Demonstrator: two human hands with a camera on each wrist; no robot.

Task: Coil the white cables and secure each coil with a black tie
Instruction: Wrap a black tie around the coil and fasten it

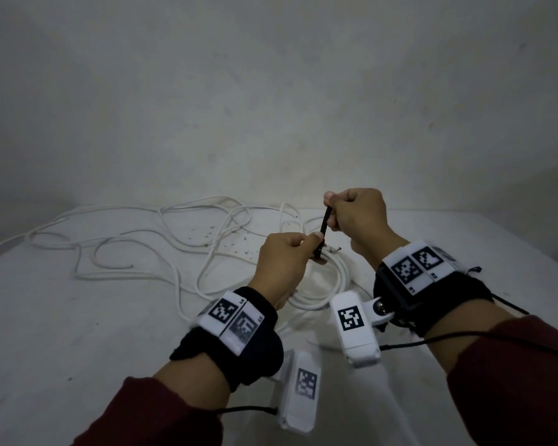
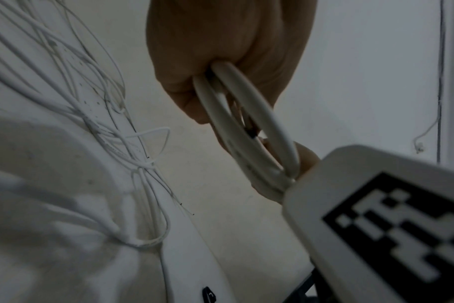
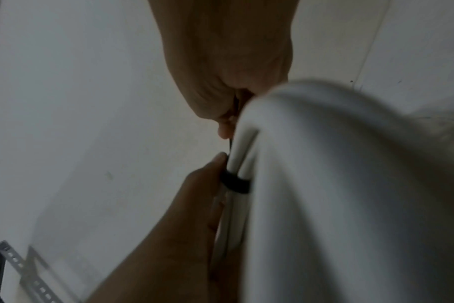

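Observation:
My left hand (image 1: 287, 259) grips a coil of white cable (image 1: 322, 284) held above the table; the coil's loops (image 2: 249, 131) run out of its fist in the left wrist view. A black tie (image 1: 324, 226) wraps the coil and sticks up from it. My right hand (image 1: 351, 210) pinches the tie's free end above the coil. In the right wrist view the tie's band (image 3: 236, 182) circles the cable strands, with my left hand (image 3: 194, 205) just beside it and my right hand (image 3: 231, 71) above.
Loose white cable (image 1: 142, 239) sprawls in tangled loops over the white table (image 1: 78, 317), left and behind my hands; it also shows as loose cable (image 2: 111, 127) in the left wrist view. A plain wall stands behind the table. A small black item (image 2: 208, 295) lies on the table.

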